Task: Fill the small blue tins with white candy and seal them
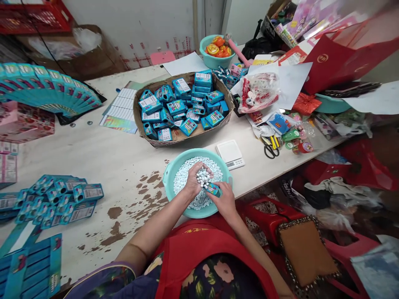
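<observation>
A turquoise plastic basin full of small white pellets stands at the table's front edge. Over it, my left hand is cupped around a heap of the pellets. My right hand grips a small blue carton, its end tilted against the pellets in the left palm. Whether pellets are inside this carton I cannot see. Just beyond the basin is a cut-down cardboard box piled with several similar blue cartons.
A white digital scale lies right of the basin. Stacked blue cartons are at the left. Black scissors and packets clutter the right side. A bowl of orange items stands at the back. A red stool is below, right.
</observation>
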Available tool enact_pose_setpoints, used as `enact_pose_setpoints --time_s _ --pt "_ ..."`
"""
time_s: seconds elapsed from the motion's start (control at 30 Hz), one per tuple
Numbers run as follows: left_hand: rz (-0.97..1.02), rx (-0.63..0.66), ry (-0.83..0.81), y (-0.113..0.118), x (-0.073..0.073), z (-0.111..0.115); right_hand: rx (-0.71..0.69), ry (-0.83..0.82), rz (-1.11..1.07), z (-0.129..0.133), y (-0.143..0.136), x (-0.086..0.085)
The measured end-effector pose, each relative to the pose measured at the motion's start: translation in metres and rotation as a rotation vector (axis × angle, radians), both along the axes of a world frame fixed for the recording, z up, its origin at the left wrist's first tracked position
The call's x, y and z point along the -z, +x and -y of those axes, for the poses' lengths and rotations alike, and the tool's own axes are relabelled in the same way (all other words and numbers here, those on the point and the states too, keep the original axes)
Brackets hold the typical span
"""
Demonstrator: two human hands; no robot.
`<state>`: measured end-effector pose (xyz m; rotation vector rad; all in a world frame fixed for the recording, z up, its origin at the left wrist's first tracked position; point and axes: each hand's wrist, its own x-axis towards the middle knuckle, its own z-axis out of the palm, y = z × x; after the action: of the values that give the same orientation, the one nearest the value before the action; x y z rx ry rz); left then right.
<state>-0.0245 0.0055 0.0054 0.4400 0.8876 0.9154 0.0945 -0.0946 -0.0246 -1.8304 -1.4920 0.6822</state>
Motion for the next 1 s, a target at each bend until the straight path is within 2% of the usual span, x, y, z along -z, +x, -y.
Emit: enact_pose_setpoints --time_s 0.13,0.37,0.5,0.7,1.0 --pt "-0.036 -0.096 0.058 0.001 0.005 -0.001 0.022 0.012 0.08 -0.003 -0.004 -0.001" --pt "-0.073 -0.096 0.137 -0.001 -0.001 -0.001 0.02 -0.009 0.117 -0.006 -0.008 -0.011" --pt "-0.085 -0.113 0.187 -0.002 -0.004 -0.002 0.009 0.008 0.121 -0.009 -0.009 -0.012" --pt "-0.095 -0.085 0.186 -0.002 -0.002 -0.003 0.0 0.008 0.125 -0.014 -0.007 -0.01" --pt "-0.145 -0.114 0.215 -0.001 0.0 -0.006 0.001 0.014 0.128 -0.018 -0.008 -0.02"
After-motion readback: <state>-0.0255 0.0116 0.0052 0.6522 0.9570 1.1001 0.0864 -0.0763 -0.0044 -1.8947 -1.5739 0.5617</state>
